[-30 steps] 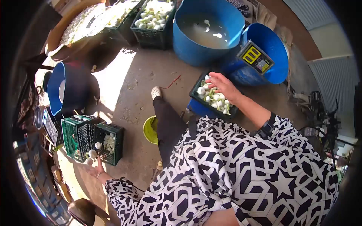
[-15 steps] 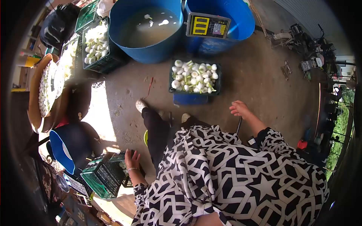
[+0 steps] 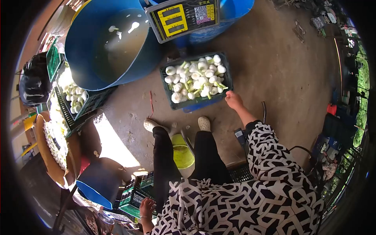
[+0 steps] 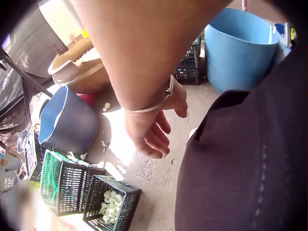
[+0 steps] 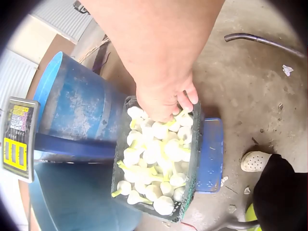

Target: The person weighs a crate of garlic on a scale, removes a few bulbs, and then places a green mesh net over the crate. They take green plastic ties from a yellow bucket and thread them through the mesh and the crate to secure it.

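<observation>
In the head view, a dark green crate [image 3: 166, 84] heaped with white garlic bulbs [image 3: 196, 76] with short green stems sits on a blue scale base [image 3: 203, 105]. My right hand [image 3: 235, 100] is at the near right corner of this crate, its fingers bent. In the right wrist view, that hand [image 5: 166, 98] overlaps the crate's end, fingers pointing down over the bulbs; whether they pinch a stem I cannot tell. My left hand [image 3: 147, 207] hangs low at my left side. Seen from the left wrist, this hand [image 4: 147, 132] is empty, its fingers loosely bent above the floor.
A scale display [image 3: 184, 17] stands behind the crate, beside a large blue tub [image 3: 90, 47] of water with floating bulbs. A yellow-green bucket [image 3: 182, 156] is between my legs. Left are stacked crates [image 4: 72, 183], one holding bulbs, and a dark blue bin [image 4: 77, 120].
My view has swung right, toward the scale. My left hand has drawn away from the crates on the left. The right hand has moved in to the filled crate's corner, its fingers now more bent.
</observation>
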A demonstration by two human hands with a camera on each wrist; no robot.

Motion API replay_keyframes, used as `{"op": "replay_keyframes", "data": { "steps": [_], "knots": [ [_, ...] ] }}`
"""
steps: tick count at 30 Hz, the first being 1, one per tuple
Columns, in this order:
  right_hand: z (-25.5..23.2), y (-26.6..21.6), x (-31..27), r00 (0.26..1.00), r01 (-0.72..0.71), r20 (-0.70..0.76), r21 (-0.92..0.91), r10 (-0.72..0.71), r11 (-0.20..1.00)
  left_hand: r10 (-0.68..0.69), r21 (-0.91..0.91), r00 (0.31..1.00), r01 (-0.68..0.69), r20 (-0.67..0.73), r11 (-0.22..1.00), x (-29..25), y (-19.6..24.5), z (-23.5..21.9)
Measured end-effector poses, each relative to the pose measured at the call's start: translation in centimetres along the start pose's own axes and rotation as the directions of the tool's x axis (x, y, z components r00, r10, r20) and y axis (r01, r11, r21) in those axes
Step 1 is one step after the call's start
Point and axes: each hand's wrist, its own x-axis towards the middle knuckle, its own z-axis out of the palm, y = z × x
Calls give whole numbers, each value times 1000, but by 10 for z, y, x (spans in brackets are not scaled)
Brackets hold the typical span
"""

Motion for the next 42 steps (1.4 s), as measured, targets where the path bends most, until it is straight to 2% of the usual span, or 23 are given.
{"op": "replay_keyframes", "data": {
  "steps": [2,4,5,8,12,15,17,18,20,21,22,23,25,26,28,30,32,33,34,36,38,40,42],
  "knots": [
    [15,5,27,999,-19,-35,-74,17,997,-41,118,999,45,-29,992,3,20,1],
    [30,8,52,983,30,-159,-336,-88,941,-25,156,995,40,-99,987,14,30,3],
    [38,11,67,986,28,-148,-327,-81,945,-28,164,993,46,-113,985,21,35,3],
    [64,28,106,996,15,-57,-595,-61,804,-14,173,988,41,-155,984,27,49,5],
    [82,52,130,965,103,-123,-638,-233,763,-38,202,980,78,-196,976,23,68,21],
    [56,44,111,948,272,41,-618,-316,738,-13,278,978,73,-210,958,23,74,28],
    [34,27,82,947,219,-97,-507,-307,834,44,315,978,23,-204,949,29,86,47],
    [31,26,71,975,109,-130,-435,-182,894,87,363,978,-13,-188,932,33,90,57],
    [28,14,30,960,234,-95,-238,-263,943,223,453,974,-179,-47,873,35,112,97],
    [18,-12,2,974,135,178,54,-142,989,310,490,950,-293,48,821,31,126,122],
    [4,-48,-36,918,36,366,303,-152,952,389,420,912,-405,128,812,22,140,153],
    [12,-68,-69,835,152,416,454,-359,878,358,257,890,-430,283,865,11,150,173],
    [4,-132,-144,597,297,539,539,-594,788,365,22,803,-424,472,905,-30,176,229],
    [4,-155,-176,458,531,484,524,-745,667,428,-102,771,-434,472,895,-58,184,255],
    [19,-179,-229,320,570,364,663,-875,484,349,26,716,-455,605,890,-43,172,248],
    [5,-192,-246,299,577,342,679,-891,454,388,-75,750,-415,536,906,-49,164,236],
    [-15,-196,-246,326,516,481,631,-814,579,429,-161,831,-398,353,903,-65,155,225],
    [-35,-197,-245,350,530,521,575,-778,623,442,-206,842,-395,310,895,-65,149,212],
    [-19,-179,-234,375,640,425,525,-824,562,453,-255,851,-391,267,884,-58,140,194],
    [-41,-172,-229,468,659,549,306,-692,688,436,-382,888,-354,150,854,-46,112,165],
    [-46,-163,-222,509,697,566,171,-649,696,394,-442,909,-299,139,846,-18,75,136],
    [-35,-150,-209,498,712,512,219,-700,667,293,-664,948,-139,125,734,-6,39,120],
    [-55,-167,-219,549,691,587,82,-595,718,270,-745,951,-73,147,663,8,2,110]
  ]
}}
